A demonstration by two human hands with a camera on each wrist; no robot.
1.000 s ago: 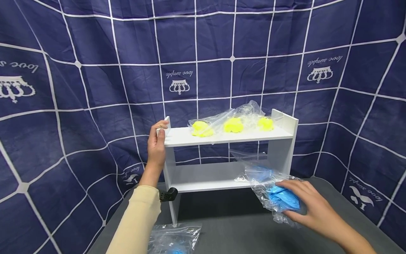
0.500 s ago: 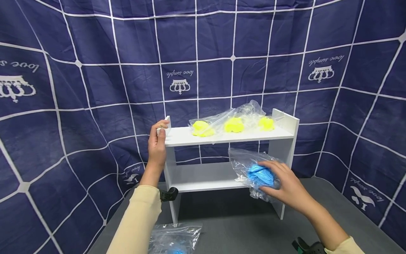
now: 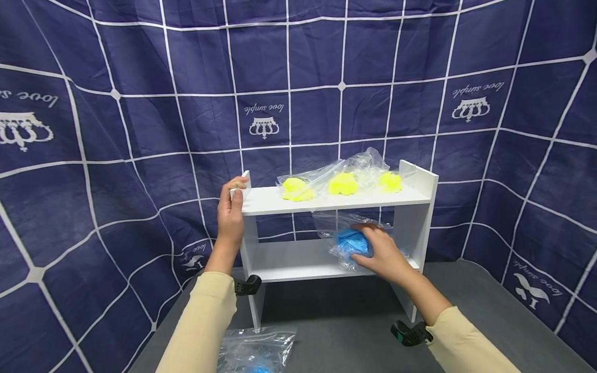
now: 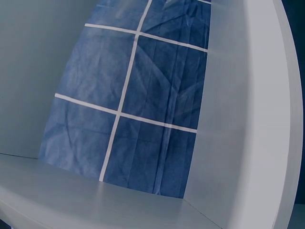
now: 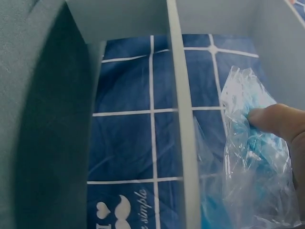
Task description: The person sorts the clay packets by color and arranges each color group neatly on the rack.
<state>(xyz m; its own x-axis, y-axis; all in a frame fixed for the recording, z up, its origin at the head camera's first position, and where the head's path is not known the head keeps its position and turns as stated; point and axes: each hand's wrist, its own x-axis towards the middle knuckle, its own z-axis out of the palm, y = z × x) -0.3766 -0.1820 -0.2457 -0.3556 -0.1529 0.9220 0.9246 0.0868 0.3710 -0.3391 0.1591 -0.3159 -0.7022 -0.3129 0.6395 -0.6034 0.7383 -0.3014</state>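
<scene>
My left hand (image 3: 229, 215) grips the top left corner of a white two-tier shelf (image 3: 261, 206), thumb in front; the left wrist view shows shelf boards but no hand. My right hand (image 3: 384, 256) holds a clear zip bag with a crumpled blue bundle (image 3: 353, 242) in it, inside the lower tier, above the lower board (image 3: 289, 259). In the right wrist view the thumb (image 5: 274, 119) presses the bag's crinkled plastic (image 5: 245, 90). Beside it shows a second blue-filled bag (image 5: 212, 212), mostly hidden in the head view.
Three bright yellow lumps (image 3: 343, 183) in clear bags lie along the top board. Another clear bag with something blue (image 3: 258, 347) lies on the dark grey table (image 3: 326, 336) at front left. A navy grid-patterned curtain (image 3: 196, 62) hangs behind.
My right hand has carried the blue-filled bag leftward and up, from in front of the shelf's right side into the lower tier. My left hand has stayed put.
</scene>
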